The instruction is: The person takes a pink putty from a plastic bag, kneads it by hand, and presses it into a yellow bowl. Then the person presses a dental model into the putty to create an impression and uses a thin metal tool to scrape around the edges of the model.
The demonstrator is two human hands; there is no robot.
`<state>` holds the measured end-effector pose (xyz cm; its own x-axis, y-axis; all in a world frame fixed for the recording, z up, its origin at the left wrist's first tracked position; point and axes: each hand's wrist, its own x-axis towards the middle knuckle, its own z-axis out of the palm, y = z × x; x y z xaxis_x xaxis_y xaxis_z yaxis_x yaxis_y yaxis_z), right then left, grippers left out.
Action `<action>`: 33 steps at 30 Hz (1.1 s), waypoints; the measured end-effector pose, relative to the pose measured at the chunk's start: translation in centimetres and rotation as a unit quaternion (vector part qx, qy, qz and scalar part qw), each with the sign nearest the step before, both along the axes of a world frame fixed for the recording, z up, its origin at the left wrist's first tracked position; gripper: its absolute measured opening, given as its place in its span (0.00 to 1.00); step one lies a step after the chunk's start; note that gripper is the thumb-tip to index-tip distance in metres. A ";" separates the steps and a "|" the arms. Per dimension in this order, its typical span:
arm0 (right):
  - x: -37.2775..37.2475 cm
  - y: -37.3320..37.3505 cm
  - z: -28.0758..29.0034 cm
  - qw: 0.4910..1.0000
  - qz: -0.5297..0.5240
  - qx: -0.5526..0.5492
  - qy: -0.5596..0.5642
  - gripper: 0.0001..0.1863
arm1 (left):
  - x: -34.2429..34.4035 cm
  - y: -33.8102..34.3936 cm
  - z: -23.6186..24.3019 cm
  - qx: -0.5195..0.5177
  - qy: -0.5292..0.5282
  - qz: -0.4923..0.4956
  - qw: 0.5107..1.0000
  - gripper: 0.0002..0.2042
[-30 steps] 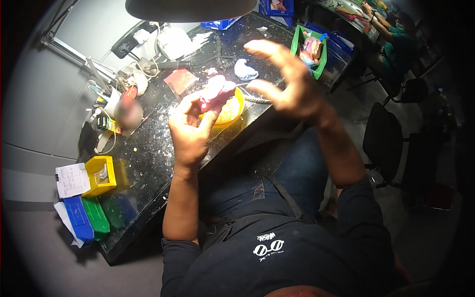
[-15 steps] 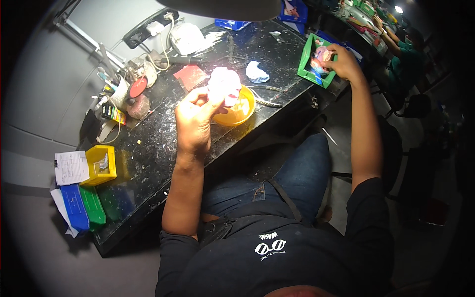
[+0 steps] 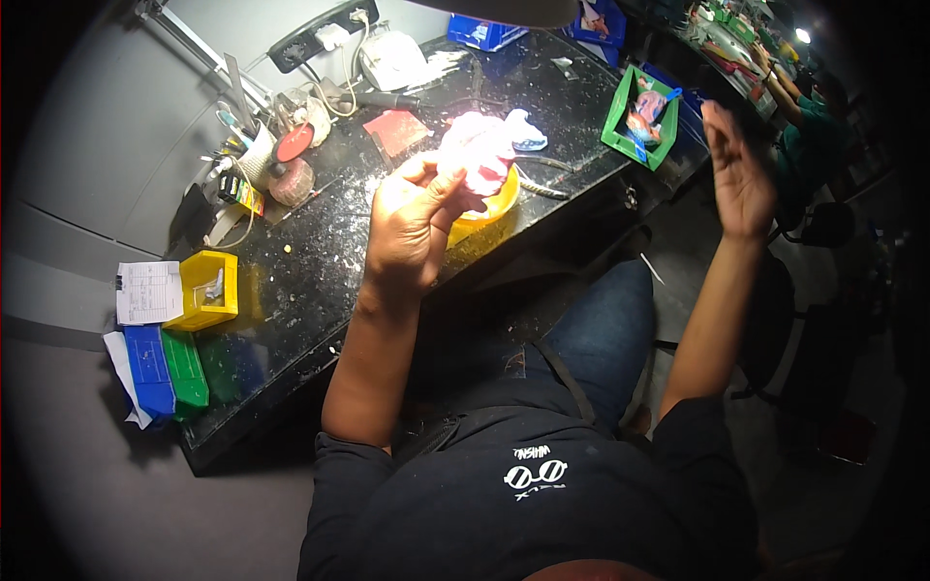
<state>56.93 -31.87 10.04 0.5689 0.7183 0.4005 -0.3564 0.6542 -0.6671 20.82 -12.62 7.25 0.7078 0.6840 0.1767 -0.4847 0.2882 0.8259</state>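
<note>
My left hand (image 3: 412, 223) pinches a pink-and-white dental model (image 3: 475, 155) between thumb and fingers; strong light washes out its detail. Below and behind it stands a yellow bowl (image 3: 484, 225), partly hidden by the model. A white-and-blue cast piece (image 3: 526, 131) lies on the bench just past the model. My right hand (image 3: 741, 184) is raised off the bench's right end, fingers stretched out, holding nothing. Nearest to it is a green bin (image 3: 612, 138) with pink, reddish and blue pieces inside.
A red sheet (image 3: 395, 133) lies on the black bench (image 3: 320, 281). Tools and a red disc (image 3: 294, 142) crowd its far left. A yellow bin (image 3: 223, 308) sits near blue and green bins (image 3: 184, 373). A lamp hood (image 3: 504, 10) hangs above. Another person works at far right.
My right hand has left the green bin and moved right, its fingers now straight. My left hand still holds the dental model. The whole view has shifted slightly.
</note>
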 end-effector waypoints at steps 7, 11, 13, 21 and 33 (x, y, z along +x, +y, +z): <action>-8.7 -4.2 -8.9 0.908 0.222 -0.025 0.353 0.25 | 2.8 -4.2 -1.2 -0.086 -0.049 -0.142 0.985 0.13; -9.2 -5.5 -11.0 0.931 0.231 -0.040 0.279 0.25 | 4.9 -6.2 -2.3 -0.055 0.006 -0.163 0.985 0.15; -10.4 -5.9 -9.6 0.943 0.171 -0.067 0.277 0.26 | 6.3 -7.6 -3.4 0.155 0.117 -0.027 0.980 0.14; -10.8 -7.7 -10.9 0.976 0.126 -0.102 0.143 0.38 | 7.6 -9.8 -8.6 0.055 0.127 -0.051 0.989 0.13; -6.5 -0.5 -4.3 0.841 -0.297 -0.208 -0.402 0.24 | 1.6 -8.8 -11.3 -0.057 0.115 -0.116 0.985 0.13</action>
